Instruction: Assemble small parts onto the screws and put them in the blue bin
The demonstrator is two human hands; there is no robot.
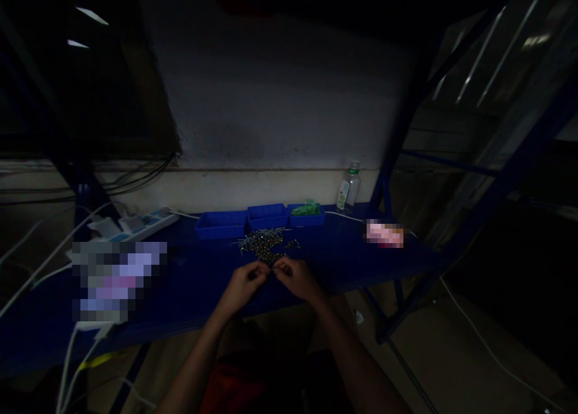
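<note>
My left hand (246,283) and my right hand (294,275) meet near the front edge of the blue table (189,281). Fingers and thumb are pinched on both, the fingertips almost touching. Whatever they hold is tiny and dark, too small to name. Just beyond the fingertips lies a pile of small metal parts (266,245). Some look like thin silvery pins or screws, others are short and brass-coloured. A few loose pieces (293,244) lie to the right of the pile.
Behind the pile stand three blue trays in a row: left (221,226), middle (267,217) and right (307,216), the last with green plastic (309,208) in it. A clear bottle (348,191) stands back right. A power strip (151,223) with white cables lies left. Two blurred-out items flank the work.
</note>
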